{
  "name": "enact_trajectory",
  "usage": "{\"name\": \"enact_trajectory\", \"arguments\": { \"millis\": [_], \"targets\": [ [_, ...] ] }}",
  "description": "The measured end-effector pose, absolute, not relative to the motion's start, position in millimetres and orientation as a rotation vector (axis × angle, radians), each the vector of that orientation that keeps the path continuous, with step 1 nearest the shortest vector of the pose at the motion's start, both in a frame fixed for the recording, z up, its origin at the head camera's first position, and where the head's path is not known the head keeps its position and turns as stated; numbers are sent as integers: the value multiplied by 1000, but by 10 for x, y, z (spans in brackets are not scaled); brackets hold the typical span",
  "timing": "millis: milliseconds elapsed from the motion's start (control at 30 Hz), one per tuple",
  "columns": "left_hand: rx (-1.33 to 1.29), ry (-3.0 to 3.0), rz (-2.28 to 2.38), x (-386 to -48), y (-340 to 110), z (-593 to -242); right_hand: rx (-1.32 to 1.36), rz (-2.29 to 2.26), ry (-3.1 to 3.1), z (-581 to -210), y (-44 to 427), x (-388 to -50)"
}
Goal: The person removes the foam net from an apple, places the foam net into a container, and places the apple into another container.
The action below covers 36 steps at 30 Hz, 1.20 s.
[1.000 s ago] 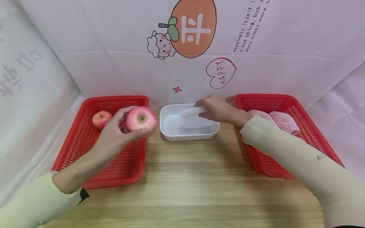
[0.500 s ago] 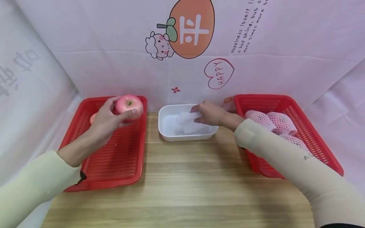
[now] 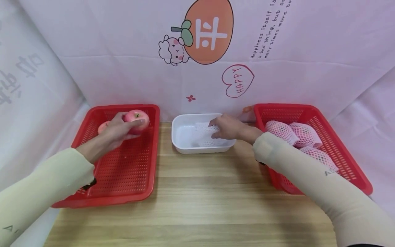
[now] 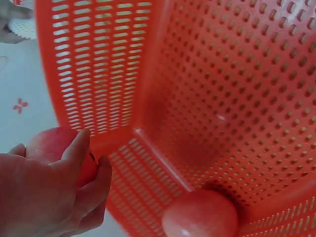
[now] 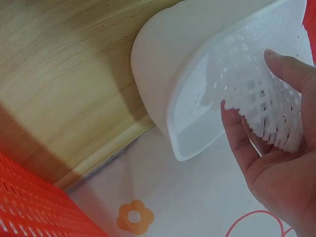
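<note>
My left hand (image 3: 115,128) grips a pink-red apple (image 3: 137,118) above the left red basket (image 3: 151,171). In the left wrist view the fingers curve round it, and a second apple (image 4: 200,215) lies at the basket's bottom. Over the white plastic container (image 3: 185,149), my right hand (image 3: 228,127) has thumb and fingers spread apart. A white foam net sleeve (image 5: 264,94) lies between thumb and fingers in the right wrist view, partly against the hand and partly inside the container.
A second red basket (image 3: 348,161) stands at the right, holding several foam-netted fruits (image 3: 305,133) partly behind the right sleeve. The wooden table (image 3: 197,199) runs along the front. A printed white cloth (image 3: 132,79) hangs close behind the containers.
The left hand has carried the apple leftward, then down toward the left basket. The right hand's fingers have spread, and the net sleeve sits lower in the white container.
</note>
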<state>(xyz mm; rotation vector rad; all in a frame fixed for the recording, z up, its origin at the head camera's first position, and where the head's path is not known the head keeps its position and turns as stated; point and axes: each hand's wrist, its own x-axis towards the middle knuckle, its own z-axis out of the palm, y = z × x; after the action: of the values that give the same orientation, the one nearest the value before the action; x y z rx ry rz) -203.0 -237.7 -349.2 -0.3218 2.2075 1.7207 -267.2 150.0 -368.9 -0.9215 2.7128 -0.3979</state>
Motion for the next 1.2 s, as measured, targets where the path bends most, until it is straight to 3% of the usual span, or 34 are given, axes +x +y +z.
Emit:
{"name": "enact_trajectory", "arguments": {
  "millis": [1200],
  "targets": [
    [-430,2072,1768,-2463,-2283,-4010,-800,-356,2624,-3850,1424,-2674]
  ]
}}
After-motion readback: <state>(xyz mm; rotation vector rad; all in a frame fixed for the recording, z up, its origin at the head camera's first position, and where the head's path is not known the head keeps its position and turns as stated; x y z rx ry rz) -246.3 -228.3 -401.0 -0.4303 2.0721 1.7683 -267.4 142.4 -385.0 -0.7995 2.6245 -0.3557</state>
